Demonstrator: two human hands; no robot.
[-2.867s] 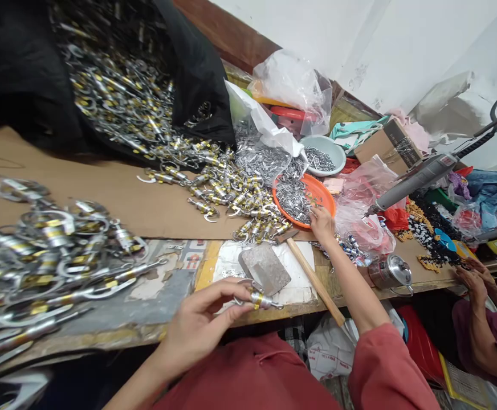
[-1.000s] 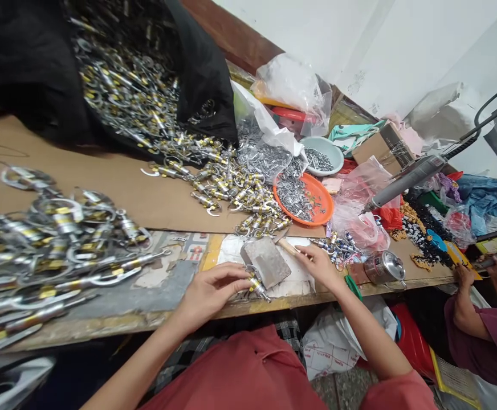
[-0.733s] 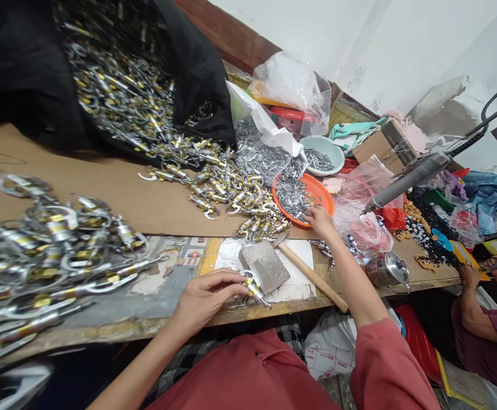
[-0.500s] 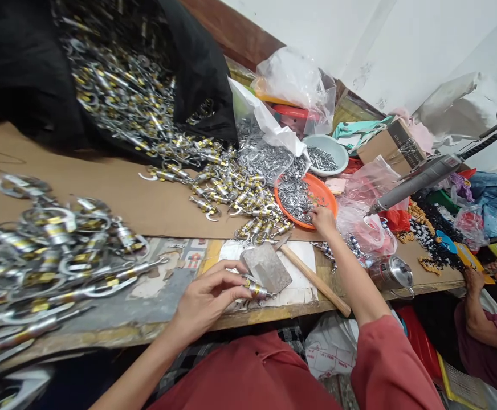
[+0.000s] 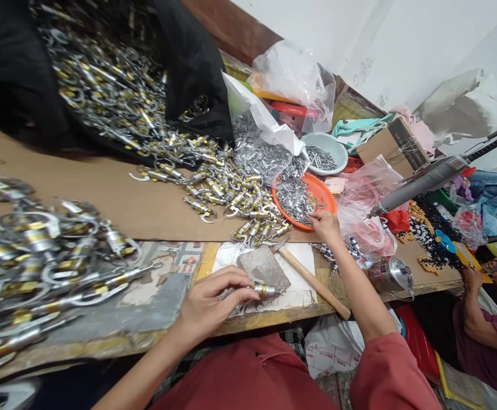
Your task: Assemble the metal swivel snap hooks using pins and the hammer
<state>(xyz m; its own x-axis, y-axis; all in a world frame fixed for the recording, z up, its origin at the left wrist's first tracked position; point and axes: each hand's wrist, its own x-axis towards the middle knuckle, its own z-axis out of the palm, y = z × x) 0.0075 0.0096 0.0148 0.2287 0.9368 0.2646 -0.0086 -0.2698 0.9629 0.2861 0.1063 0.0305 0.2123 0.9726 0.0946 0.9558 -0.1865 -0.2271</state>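
Observation:
My left hand (image 5: pixel 225 299) pinches a silver-and-yellow metal hook piece (image 5: pixel 268 289) between thumb and fingers, with a small ring at its right end. It is held at the front edge of a grey stone block (image 5: pixel 263 265). Over the near rim of an orange dish (image 5: pixel 325 196), my right hand (image 5: pixel 326 226) has its fingertips pinched together among small silver metal parts (image 5: pixel 293 199). Whatever those fingertips hold is too small to make out. Beside the block lies a hammer (image 5: pixel 312 280) with a wooden handle.
A heap of similar hook pieces (image 5: pixel 227 179) spills from a black bag (image 5: pixel 199 62); another pile (image 5: pixel 39 250) lies at left. Behind the orange dish stands a pale bowl (image 5: pixel 338 151) of metal pins. A metal mug (image 5: pixel 391 276), a grey power tool (image 5: pixel 419 185) and another person's hands (image 5: pixel 473 282) are at right.
My left hand has shifted slightly right with the hook piece, whose ring end shows more clearly. My right hand stays at the orange dish. The view has moved a little.

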